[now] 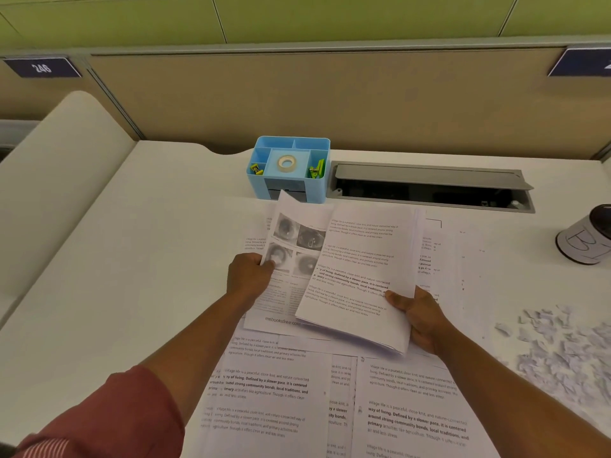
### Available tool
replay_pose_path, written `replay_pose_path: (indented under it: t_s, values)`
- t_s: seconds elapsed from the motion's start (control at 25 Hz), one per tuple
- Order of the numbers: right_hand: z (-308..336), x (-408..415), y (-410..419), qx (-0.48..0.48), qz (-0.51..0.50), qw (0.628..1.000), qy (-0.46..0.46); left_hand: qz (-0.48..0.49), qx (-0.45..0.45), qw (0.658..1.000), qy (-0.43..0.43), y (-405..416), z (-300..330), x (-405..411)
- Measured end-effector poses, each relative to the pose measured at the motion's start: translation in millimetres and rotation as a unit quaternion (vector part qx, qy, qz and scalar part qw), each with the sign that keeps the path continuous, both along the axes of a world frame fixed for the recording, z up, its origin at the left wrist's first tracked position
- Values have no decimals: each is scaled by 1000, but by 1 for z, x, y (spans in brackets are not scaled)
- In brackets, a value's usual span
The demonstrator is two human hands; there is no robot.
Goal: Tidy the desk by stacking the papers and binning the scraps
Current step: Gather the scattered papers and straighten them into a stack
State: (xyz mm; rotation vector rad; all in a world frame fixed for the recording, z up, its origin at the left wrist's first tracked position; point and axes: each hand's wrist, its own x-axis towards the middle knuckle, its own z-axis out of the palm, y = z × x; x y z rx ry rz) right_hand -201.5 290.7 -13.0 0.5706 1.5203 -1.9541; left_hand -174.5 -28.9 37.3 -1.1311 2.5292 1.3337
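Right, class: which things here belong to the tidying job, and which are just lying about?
Job: printed white paper sheets, held by left hand and right hand; torn white paper scraps.
Lying about: blue plastic desk organiser; clear tape roll.

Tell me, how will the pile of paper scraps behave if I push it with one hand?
The paper scraps look small, torn and loosely heaped, so they are probably very light and would scatter rather than slide together. Some lie apart already, so strays seem likely.

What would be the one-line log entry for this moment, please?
left hand: pinches photo sheet | right hand: grips text stack | loose sheets: spread | scraps: unbinned
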Motion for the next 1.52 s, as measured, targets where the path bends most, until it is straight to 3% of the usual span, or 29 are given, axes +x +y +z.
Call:
replay_pose_path:
  t_s: [0.44, 0.68, 1.12, 1.24, 1.52]
  values:
    - [2, 2, 0, 8, -1, 1000, 2, -42, -117, 986, 115, -5, 43, 14]
    - [1, 2, -1, 18, 2, 1000, 3, -122, -180, 968, 121, -15, 66, 9]
    - [7, 4, -4, 31, -1, 1000, 3, -100, -239, 930, 262, -14, 128, 15]
    - [11, 7, -6, 39, 0, 999, 16, -99, -187, 936, 280, -12, 144, 20]
    - [31, 22, -6, 24, -22, 998, 45, -74, 93, 941, 317, -11, 186, 39]
